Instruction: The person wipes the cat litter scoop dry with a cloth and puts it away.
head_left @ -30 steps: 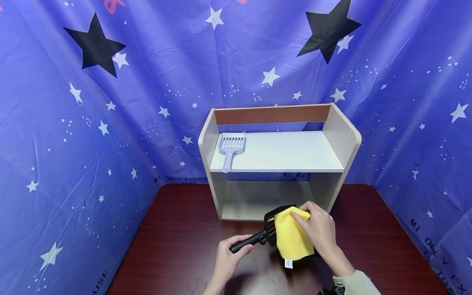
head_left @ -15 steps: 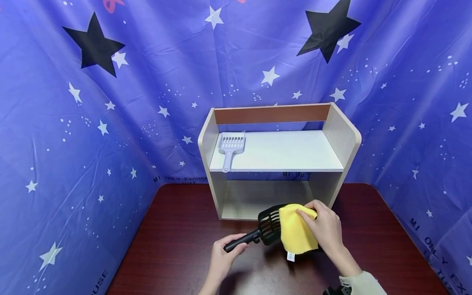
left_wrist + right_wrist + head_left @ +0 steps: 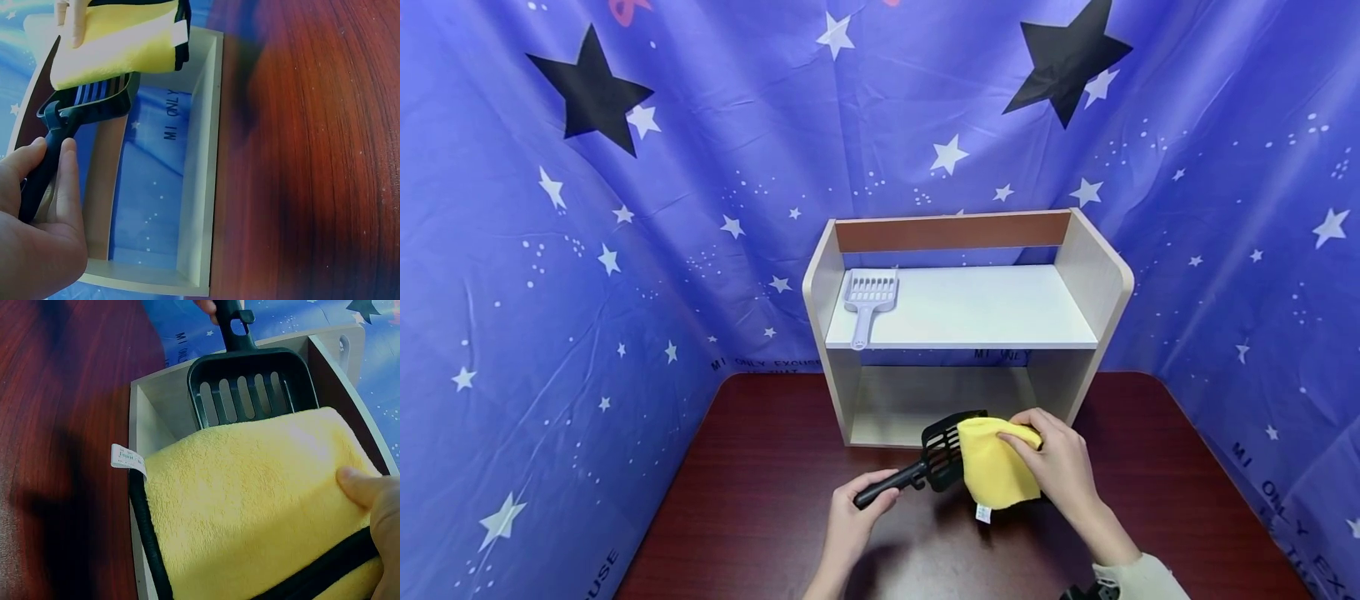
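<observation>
My left hand [image 3: 848, 518] grips the handle of a black slotted litter scoop [image 3: 942, 454], which is held up over the table in front of the shelf. With thumb and fingers my right hand [image 3: 1060, 462] pinches a yellow cloth [image 3: 997, 462] with dark edging and a white tag. The cloth drapes over the far part of the scoop's head and hides it. In the right wrist view, the slots nearest the handle show above the cloth [image 3: 250, 494], and the thumb presses on its fluffy face. The left wrist view shows fingers curled round the scoop handle [image 3: 40, 178].
A small two-tier shelf [image 3: 970, 321] stands at the back of the dark red table [image 3: 752, 467]. A pale grey litter scoop [image 3: 870, 304] lies at the left end of its upper board. Blue star-printed curtain [image 3: 737, 167] surrounds the table.
Over the last second my left hand and the black scoop have shifted slightly left. The right hand and cloth went right, then back a little left across the scoop's head.
</observation>
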`<state>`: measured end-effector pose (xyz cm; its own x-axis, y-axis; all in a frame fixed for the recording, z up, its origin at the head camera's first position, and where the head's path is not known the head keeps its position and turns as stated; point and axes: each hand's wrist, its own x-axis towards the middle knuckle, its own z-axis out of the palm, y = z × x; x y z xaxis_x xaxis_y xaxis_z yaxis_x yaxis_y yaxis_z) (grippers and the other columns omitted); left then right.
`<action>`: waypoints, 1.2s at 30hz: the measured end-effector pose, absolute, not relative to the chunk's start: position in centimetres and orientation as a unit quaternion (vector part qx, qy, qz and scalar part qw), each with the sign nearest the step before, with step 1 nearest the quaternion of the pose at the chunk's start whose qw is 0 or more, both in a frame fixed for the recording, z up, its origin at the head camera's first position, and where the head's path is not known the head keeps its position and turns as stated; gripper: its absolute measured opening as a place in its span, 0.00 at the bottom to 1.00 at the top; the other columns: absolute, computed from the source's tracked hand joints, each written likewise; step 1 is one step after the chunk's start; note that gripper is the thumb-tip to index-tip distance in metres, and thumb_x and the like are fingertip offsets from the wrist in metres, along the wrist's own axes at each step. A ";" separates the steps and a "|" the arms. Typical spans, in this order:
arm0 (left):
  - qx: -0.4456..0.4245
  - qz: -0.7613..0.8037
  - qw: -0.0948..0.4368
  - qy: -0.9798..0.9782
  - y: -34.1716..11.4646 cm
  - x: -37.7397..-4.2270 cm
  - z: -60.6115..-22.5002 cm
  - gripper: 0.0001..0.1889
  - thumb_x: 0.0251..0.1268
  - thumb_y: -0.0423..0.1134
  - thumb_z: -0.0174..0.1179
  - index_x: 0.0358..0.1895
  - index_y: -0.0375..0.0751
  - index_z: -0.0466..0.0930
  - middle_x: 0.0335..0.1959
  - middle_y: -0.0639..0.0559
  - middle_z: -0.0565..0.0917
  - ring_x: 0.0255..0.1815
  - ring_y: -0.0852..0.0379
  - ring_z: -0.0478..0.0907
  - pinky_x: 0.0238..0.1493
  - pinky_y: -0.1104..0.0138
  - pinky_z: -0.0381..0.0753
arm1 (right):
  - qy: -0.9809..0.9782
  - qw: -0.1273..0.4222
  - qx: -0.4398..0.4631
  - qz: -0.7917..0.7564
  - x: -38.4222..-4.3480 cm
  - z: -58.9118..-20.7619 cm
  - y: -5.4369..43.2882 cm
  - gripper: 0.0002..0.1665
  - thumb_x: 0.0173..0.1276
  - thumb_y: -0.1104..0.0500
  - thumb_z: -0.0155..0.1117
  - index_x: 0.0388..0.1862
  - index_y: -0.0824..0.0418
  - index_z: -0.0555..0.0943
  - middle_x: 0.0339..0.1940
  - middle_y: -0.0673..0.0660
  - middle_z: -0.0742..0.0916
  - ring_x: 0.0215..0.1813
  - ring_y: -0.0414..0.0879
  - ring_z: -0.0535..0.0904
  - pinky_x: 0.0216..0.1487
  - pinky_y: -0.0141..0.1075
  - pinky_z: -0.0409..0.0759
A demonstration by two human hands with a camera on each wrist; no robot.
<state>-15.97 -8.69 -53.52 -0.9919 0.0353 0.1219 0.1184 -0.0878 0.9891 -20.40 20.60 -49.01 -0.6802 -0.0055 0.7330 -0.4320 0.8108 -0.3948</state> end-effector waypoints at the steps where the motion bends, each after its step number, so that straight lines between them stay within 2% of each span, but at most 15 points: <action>1: -0.058 -0.733 0.032 -0.678 -8.7 -16.0 -53.6 0.16 0.60 0.30 0.68 0.50 0.25 0.83 0.42 0.30 0.87 0.37 0.67 0.86 0.42 0.74 0.86 | -0.872 0.379 0.131 0.282 -20.4 -49.0 20.6 0.17 0.43 0.59 0.84 0.29 0.52 0.83 0.27 0.45 0.86 0.27 0.37 0.77 0.29 0.31 0.74; 7: -0.056 -0.722 0.043 -0.688 -8.6 -16.3 -53.6 0.15 0.60 0.30 0.69 0.49 0.27 0.84 0.42 0.32 0.88 0.37 0.68 0.85 0.41 0.75 0.85 | -0.865 0.368 0.168 0.297 -20.3 -48.7 20.5 0.17 0.44 0.60 0.84 0.30 0.51 0.82 0.27 0.43 0.85 0.27 0.33 0.70 0.26 0.22 0.67; 20: -0.057 -0.719 0.039 -0.691 -7.9 -16.9 -53.1 0.14 0.59 0.31 0.69 0.48 0.31 0.85 0.43 0.34 0.88 0.37 0.69 0.84 0.40 0.76 0.83 | -0.858 0.359 0.202 0.307 -20.4 -48.5 19.4 0.17 0.45 0.60 0.83 0.31 0.50 0.82 0.28 0.42 0.84 0.28 0.32 0.69 0.27 0.21 0.66; 28: -0.070 -0.727 0.030 -0.683 -7.4 -16.7 -52.8 0.15 0.60 0.31 0.69 0.49 0.29 0.84 0.44 0.32 0.87 0.38 0.69 0.84 0.40 0.77 0.83 | -0.860 0.366 0.193 0.299 -20.5 -48.7 18.9 0.17 0.45 0.57 0.84 0.30 0.50 0.82 0.28 0.42 0.85 0.30 0.33 0.75 0.30 0.23 0.71; 36: -0.092 -0.713 0.044 -0.694 -6.9 -16.3 -52.5 0.13 0.59 0.31 0.69 0.47 0.31 0.86 0.44 0.34 0.88 0.37 0.70 0.83 0.39 0.77 0.83 | -0.853 0.390 0.173 0.301 -20.6 -49.0 18.5 0.18 0.43 0.61 0.85 0.29 0.54 0.82 0.28 0.47 0.87 0.28 0.35 0.77 0.29 0.24 0.72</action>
<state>-16.34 -6.92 -52.47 -0.9790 0.0648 0.1931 0.1912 -0.0340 0.9810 -20.65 18.53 -49.00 -0.6352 -0.0597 0.7700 -0.5304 0.7585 -0.3787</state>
